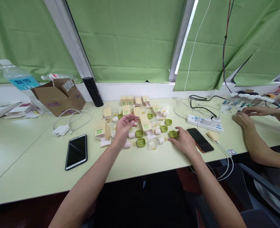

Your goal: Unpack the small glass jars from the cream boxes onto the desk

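Above the group of small items, my left hand (124,128) hovers with its fingers stretched out and nothing visible in it. My right hand (184,141) grips a small green dish (172,134) at the right end of the group, thumb and fingers on its sides. Several like it lie nearby, among them a green square dish (141,142) and another green dish (163,129). Close to these are a clear glass-like cup (153,144), a pale pink cylinder (161,140) and small cardboard boxes with a green window, such as an open box (146,123).
Left of the group lie a phone (76,152), a white charger (61,129), a cardboard box (59,97) and a black cylinder (92,91). On the right are another phone (200,140), a power strip (205,123) with cables, and a co-worker's hands (245,117) beside clear tubes (235,103).
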A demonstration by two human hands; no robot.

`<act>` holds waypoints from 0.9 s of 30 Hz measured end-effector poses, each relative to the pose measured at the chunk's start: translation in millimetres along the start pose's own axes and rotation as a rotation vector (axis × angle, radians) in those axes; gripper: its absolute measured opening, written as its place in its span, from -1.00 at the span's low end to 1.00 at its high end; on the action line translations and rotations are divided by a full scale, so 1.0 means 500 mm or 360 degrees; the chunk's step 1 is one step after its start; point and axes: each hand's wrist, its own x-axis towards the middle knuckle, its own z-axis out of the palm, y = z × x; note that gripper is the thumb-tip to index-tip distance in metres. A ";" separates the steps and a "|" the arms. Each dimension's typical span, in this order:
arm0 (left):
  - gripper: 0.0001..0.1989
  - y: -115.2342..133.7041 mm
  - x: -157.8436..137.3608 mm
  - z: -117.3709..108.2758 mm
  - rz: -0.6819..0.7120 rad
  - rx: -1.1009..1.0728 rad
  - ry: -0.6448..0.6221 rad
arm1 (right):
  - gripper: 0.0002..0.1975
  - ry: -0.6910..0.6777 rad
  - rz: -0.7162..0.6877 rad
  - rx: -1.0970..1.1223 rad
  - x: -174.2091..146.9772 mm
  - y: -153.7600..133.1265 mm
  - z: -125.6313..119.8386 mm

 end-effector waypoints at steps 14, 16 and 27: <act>-0.66 0.020 0.044 -0.057 0.0106 -0.0136 0.0543 | -0.34 0.0072 -0.0020 0.0315 0.005 0.033 0.018; -0.67 0.024 0.054 -0.068 0.0135 -0.0077 0.0598 | -0.32 0.0256 -0.0060 0.0386 0.004 0.036 0.014; -0.66 0.032 0.216 -0.108 0.0491 0.1206 0.0593 | -0.94 0.1135 -0.0616 0.0612 -0.020 0.013 0.006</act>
